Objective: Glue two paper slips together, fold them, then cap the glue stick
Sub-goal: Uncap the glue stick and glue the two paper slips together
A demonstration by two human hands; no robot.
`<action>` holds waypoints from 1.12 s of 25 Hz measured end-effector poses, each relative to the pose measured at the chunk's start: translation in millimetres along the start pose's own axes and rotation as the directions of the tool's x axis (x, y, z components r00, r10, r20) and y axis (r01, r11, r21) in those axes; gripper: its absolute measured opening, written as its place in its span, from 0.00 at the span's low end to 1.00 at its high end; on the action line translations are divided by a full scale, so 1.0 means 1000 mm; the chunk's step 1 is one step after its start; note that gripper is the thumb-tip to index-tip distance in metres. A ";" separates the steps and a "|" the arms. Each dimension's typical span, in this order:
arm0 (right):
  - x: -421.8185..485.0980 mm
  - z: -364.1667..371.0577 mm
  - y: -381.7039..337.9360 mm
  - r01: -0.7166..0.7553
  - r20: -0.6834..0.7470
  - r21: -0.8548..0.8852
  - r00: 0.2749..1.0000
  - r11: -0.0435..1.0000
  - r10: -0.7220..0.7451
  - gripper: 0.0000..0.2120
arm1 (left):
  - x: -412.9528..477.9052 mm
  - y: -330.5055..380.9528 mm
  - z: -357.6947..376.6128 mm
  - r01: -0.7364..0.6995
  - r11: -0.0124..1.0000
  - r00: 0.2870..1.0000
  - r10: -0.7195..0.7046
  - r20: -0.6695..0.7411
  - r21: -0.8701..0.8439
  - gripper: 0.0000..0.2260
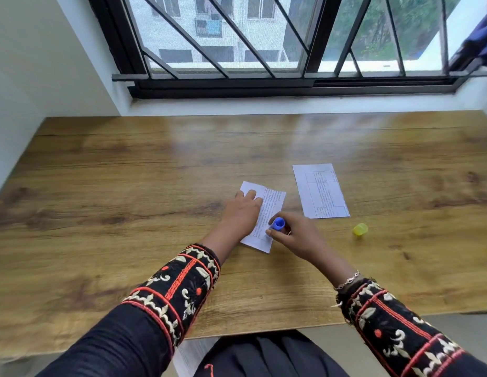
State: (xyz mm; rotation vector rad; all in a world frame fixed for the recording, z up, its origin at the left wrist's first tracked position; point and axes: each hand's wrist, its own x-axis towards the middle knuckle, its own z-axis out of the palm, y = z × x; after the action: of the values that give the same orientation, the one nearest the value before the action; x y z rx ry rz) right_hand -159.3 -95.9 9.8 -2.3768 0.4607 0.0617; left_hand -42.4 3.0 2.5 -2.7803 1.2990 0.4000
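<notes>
Glue stick [278, 223], blue and uncapped, sat just below the frame's centre, gripped in the curled fingers of the right hand [296, 238]. Its lower end was hidden against the near slip [272, 205], probably spreading glue along that edge. Just to the left, the left hand [243, 213] lay with straight fingers pressed flat on the same slip, likely to keep the thin paper from sliding. The second slip [321, 190] waited up and to the right, apart, on the wooden table [128, 186]. The yellow cap [360, 229] stood further right, well apart from the stick, so capping was not yet done.
</notes>
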 end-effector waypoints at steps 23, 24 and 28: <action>-0.043 -0.004 0.031 -0.188 0.065 0.716 0.977 0.672 0.204 0.12 | -0.001 -0.003 0.004 -0.031 0.999 0.999 0.030 -0.019 -0.023 0.15; -0.044 -0.005 0.034 -0.174 0.059 0.709 0.980 0.684 0.188 0.12 | -0.001 -0.003 0.004 -0.029 0.999 1.000 0.029 -0.011 -0.026 0.16; -0.050 -0.011 0.050 -0.168 0.042 0.692 0.980 0.703 0.192 0.13 | -0.003 -0.003 0.004 -0.018 0.999 1.000 0.019 0.008 -0.026 0.18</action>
State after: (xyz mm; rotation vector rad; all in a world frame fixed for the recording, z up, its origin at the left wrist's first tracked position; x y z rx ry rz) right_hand -223.9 -122.3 -5.6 -1.5803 0.6069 -0.0570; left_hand -43.0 7.6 -0.8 -2.7864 1.3282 0.4326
